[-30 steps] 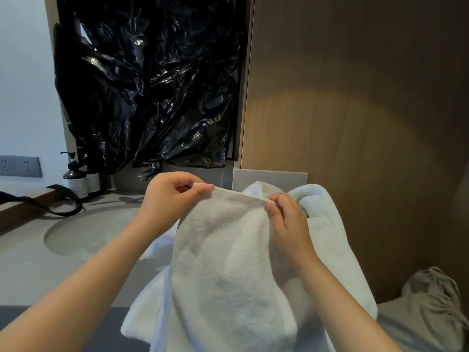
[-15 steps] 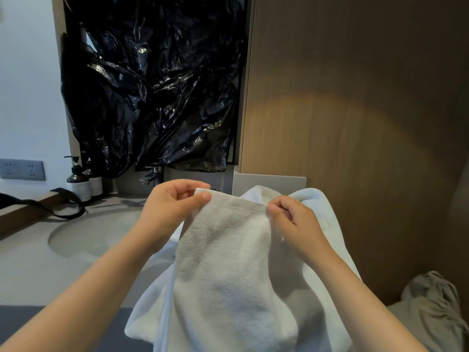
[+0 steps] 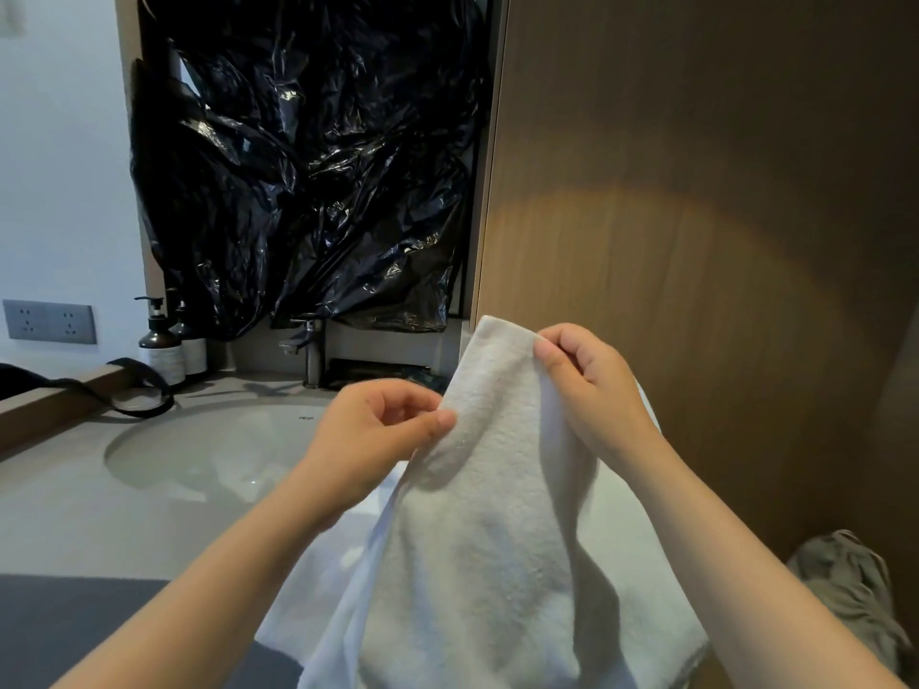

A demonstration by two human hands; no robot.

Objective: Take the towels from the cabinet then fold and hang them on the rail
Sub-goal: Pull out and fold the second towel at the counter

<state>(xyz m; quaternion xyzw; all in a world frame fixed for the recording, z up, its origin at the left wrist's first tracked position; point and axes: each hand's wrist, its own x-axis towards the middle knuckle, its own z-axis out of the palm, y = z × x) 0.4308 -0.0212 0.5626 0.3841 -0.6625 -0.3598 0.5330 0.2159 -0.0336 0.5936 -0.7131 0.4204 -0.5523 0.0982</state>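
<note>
My left hand (image 3: 368,440) pinches the towel (image 3: 487,539) at its side edge, my right hand (image 3: 592,385) its top corner; one towel, hanging below.

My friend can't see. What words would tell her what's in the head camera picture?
A person holds up a white towel: the left hand pinches its left edge, the right hand its top corner. Behind are a sink, a faucet, two pump bottles and crinkled black plastic, with a wooden panel at right.

White towel (image 3: 487,489); black plastic sheet (image 3: 308,156); brown wood-grain panel (image 3: 696,191)
</note>
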